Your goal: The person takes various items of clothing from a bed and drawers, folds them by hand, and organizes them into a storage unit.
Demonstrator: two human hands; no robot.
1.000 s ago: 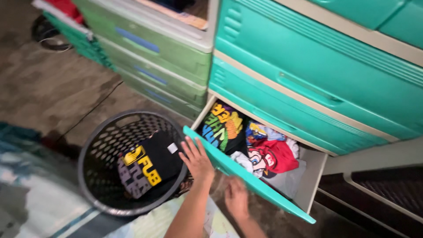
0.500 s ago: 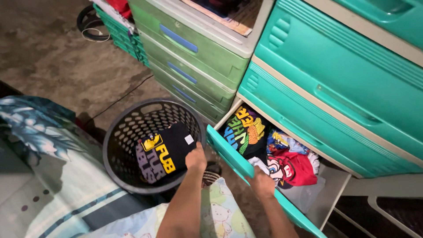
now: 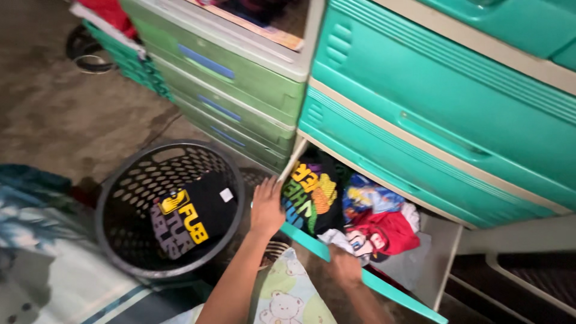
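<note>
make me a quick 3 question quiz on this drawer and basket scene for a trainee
1. True or false: the bottom teal drawer is pulled open.
2. Multiple choice: what lies in the round grey basket? A) a red towel B) a black shirt with yellow print C) a pair of shoes
3. Short answer: where are the left hand and the right hand?

Key
1. True; folded clothes show inside it.
2. B, the black shirt.
3. Both are at the drawer's front panel: the left at its left end beside a black shirt with coloured lettering, the right further along, near the red garment.
</note>
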